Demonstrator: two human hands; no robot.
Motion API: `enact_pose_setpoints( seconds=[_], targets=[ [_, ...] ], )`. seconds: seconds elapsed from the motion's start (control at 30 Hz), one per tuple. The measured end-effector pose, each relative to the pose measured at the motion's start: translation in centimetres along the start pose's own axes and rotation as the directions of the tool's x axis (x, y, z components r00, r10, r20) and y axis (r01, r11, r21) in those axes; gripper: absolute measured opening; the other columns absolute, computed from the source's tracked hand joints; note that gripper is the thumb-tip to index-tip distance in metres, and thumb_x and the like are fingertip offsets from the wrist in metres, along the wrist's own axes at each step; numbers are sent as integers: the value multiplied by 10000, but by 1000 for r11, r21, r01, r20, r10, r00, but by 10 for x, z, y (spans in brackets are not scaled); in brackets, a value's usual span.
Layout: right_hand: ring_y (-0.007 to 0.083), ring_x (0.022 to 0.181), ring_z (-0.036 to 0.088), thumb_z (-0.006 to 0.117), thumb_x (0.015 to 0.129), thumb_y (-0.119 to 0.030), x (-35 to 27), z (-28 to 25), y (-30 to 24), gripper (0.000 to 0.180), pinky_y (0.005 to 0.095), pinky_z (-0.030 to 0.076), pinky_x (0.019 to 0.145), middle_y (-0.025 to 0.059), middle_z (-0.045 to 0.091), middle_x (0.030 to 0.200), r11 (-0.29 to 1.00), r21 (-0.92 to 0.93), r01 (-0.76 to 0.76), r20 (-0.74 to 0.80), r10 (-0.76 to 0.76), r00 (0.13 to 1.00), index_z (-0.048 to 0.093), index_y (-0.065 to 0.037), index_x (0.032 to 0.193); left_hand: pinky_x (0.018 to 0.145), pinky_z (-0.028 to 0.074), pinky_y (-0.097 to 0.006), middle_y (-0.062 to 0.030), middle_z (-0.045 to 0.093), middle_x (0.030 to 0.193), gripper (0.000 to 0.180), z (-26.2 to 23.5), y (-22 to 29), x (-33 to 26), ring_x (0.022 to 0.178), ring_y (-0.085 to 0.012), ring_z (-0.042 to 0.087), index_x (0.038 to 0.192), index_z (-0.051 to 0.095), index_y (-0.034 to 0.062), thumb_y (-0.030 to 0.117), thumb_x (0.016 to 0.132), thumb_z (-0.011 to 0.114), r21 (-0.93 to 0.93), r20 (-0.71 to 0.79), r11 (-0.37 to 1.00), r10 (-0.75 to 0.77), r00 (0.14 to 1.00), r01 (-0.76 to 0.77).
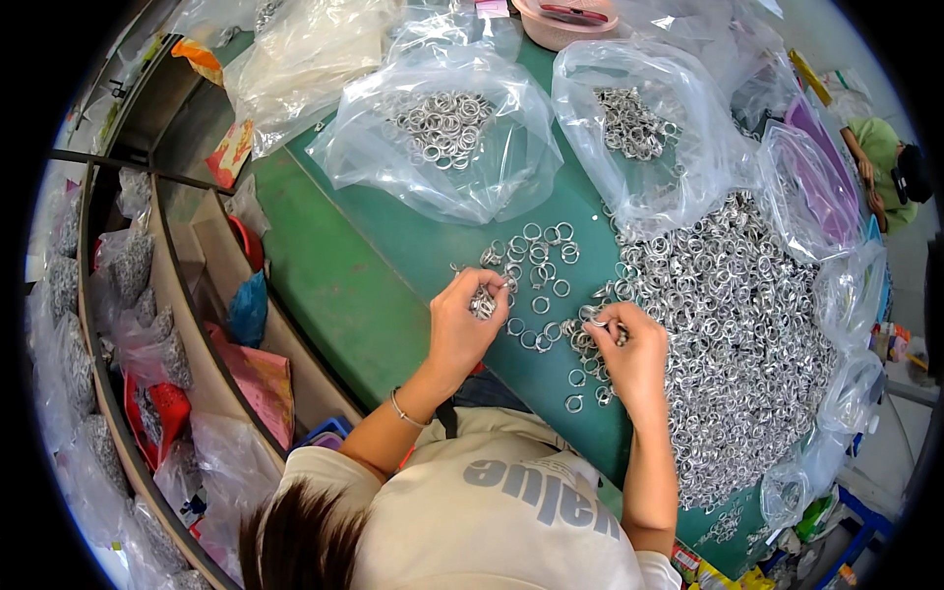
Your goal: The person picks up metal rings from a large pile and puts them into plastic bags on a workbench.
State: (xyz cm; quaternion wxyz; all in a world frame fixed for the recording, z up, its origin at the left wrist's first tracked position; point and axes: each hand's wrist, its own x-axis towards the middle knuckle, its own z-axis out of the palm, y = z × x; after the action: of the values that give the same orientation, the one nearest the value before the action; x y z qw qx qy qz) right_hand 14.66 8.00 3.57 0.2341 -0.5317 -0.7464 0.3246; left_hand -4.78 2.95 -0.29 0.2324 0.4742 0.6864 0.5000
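My left hand (466, 317) is closed around several silver rings, which show between its fingers. The thumb and fingertips of my right hand (627, 352) pinch silver rings at the left edge of a large heap. That heap of silver rings (737, 344) spreads over the right side of the green table (344, 236). Between my hands lie loose rings (541, 254), some touching and some apart. Beyond them stands an open clear plastic bag (492, 187) with rings inside. A second clear bag (678, 202) to its right also holds rings.
At the far edge sits a pink basket (560, 31) with a red-handled tool in it. Shelves (162, 393) on the left hold bagged parts and a red bin (169, 418). More clear bags (851, 295) line the heap's right side. A person in green (875, 147) is at far right.
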Motion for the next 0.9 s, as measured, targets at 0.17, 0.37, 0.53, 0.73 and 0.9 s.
enact_pose_setpoints(
  seconds=[0.17, 0.37, 0.53, 0.73, 0.9],
  targets=[
    [126, 528, 489, 676, 738, -5, -3, -2, 7, 91, 274, 395, 505, 55, 527, 593, 981, 174, -90, 31, 86, 996, 589, 18, 753, 617, 450, -242, -64, 585, 734, 117, 3, -1, -2, 649, -125, 556, 823, 568, -14, -42, 738, 643, 13, 19, 1000, 19, 1000, -20],
    [47, 481, 374, 572, 892, -114, -13, -6, 13, 135, 207, 280, 417, -23, 480, 588, 547, 703, -454, 276, 378, 884, 585, 5, 830, 618, 452, -259, -69, 576, 730, 136, 4, 3, -4, 648, -153, 558, 826, 579, -4, -50, 716, 646, 18, 81, 998, 57, 995, -59],
    [61, 456, 369, 521, 926, -189, -24, -4, 16, 181, 182, 264, 414, 15, 489, 642, 240, 845, -478, 409, 285, 867, 563, -20, 875, 616, 447, -258, -58, 555, 713, 228, 4, 16, -6, 643, -151, 540, 925, 629, 27, -44, 710, 661, -37, 188, 998, 66, 980, -60],
    [73, 438, 359, 499, 932, -188, -31, -6, 6, 181, 189, 270, 405, 15, 451, 620, 158, 841, -517, 482, 213, 850, 524, -29, 849, 609, 448, -264, -50, 542, 709, 260, 10, 44, -19, 635, -157, 531, 951, 644, 38, -27, 703, 687, -203, 488, 979, 82, 869, 22],
    [62, 474, 368, 529, 919, -159, -35, -7, 3, 163, 187, 266, 426, 5, 478, 621, 240, 861, -448, 408, 198, 891, 558, -3, 882, 603, 448, -261, -69, 567, 742, 182, 18, 44, -28, 654, -153, 558, 871, 623, 3, -37, 704, 682, -301, 419, 953, 113, 901, 21]
  ],
)
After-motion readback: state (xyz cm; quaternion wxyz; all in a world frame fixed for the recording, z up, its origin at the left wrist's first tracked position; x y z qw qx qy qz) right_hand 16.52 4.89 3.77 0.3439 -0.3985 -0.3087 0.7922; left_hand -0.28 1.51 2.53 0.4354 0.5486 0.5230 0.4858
